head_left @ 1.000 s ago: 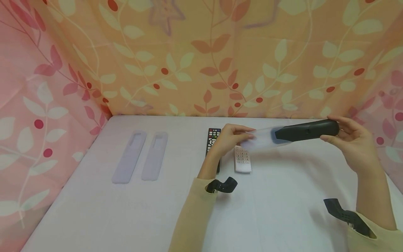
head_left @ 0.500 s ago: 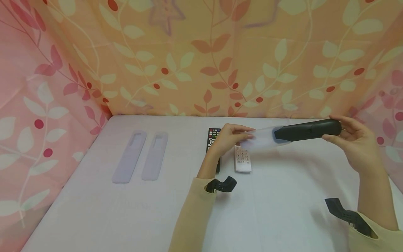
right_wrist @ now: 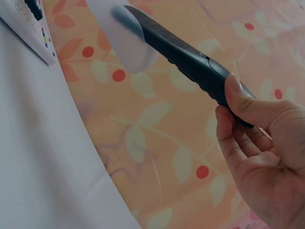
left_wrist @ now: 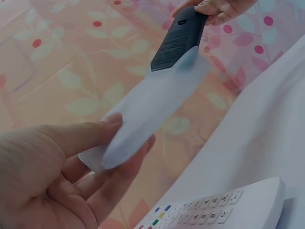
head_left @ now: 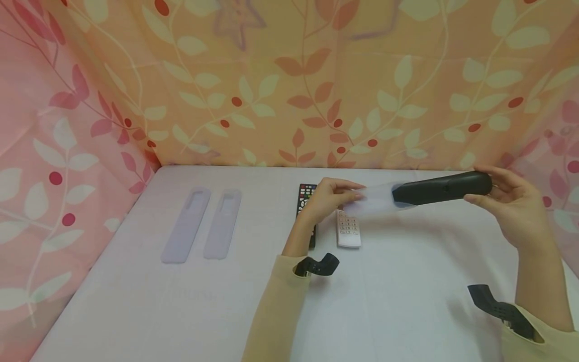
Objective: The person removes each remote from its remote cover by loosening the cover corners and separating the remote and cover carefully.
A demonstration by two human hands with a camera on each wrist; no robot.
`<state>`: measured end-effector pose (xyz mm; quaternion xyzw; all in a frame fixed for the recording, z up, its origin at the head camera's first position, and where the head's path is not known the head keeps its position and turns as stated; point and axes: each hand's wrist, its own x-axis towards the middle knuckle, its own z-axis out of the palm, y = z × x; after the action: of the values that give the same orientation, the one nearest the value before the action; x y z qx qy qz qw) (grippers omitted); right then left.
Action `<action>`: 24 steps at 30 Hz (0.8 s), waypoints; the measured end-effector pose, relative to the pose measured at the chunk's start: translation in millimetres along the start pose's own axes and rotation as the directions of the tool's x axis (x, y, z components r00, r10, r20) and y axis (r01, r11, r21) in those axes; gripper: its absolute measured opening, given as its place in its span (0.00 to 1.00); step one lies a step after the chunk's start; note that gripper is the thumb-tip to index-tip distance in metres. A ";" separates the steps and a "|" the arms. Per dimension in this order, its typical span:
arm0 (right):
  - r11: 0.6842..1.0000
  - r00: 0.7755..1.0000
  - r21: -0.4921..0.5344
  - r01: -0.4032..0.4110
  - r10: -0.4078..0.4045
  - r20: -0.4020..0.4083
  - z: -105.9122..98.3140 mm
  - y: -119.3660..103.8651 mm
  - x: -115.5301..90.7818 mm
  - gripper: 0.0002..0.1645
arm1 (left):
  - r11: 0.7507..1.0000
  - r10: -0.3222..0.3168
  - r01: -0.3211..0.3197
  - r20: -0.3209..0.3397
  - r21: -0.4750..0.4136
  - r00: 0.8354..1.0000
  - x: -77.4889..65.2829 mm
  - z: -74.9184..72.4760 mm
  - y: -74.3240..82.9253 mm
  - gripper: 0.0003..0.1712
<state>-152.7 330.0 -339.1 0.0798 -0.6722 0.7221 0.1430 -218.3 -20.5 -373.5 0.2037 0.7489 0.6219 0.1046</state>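
My left hand pinches the closed-looking end of a translucent silicone remote cover between thumb and fingers. The tip of a black remote control sits inside the cover's mouth; most of the remote is outside it. At the far end, my right hand grips the remote between thumb and fingers, as the right wrist view also shows. Both things hang above the table, nearly level, with the remote's back showing in the left wrist view. Beneath the left hand lie a white remote and a second black remote, partly hidden.
Two more translucent covers lie side by side on the left of the white table. Floral cloth hangs behind the table and on both sides. A black wrist mount is on each forearm.
My right hand and the black remote have shifted very slightly to the right. The left hand keeps its hold on the cover, almost unmoved.
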 end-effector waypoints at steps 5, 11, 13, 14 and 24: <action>1.000 0.999 0.025 0.010 -0.011 0.037 0.7 0.4 -1.0 0.36 | 0.999 -0.040 0.038 0.030 0.036 0.999 -0.1 2.3 0.3 0.16; 0.999 0.997 -0.037 0.028 -0.026 0.074 3.2 -0.2 -1.1 0.36 | 0.997 -0.066 0.063 0.086 0.039 0.994 1.5 6.6 3.1 0.16; 0.998 0.995 -0.041 0.042 -0.038 0.089 5.0 -0.1 -0.9 0.36 | 0.997 -0.069 0.065 0.096 0.042 0.993 2.1 8.4 3.5 0.16; 0.998 0.995 -0.044 0.046 -0.041 0.096 5.7 -0.1 -0.8 0.36 | 0.997 -0.071 0.067 0.100 0.042 0.992 2.2 9.4 3.7 0.16; 0.995 0.976 0.009 0.102 -0.102 0.195 10.0 1.4 -0.2 0.37 | 0.994 -0.046 0.031 0.140 0.102 0.989 5.5 19.2 2.9 0.19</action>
<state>-153.6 320.0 -339.7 0.1845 -0.6783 0.7021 0.1133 -214.8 -0.6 -374.1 0.2380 0.7733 0.5657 0.1595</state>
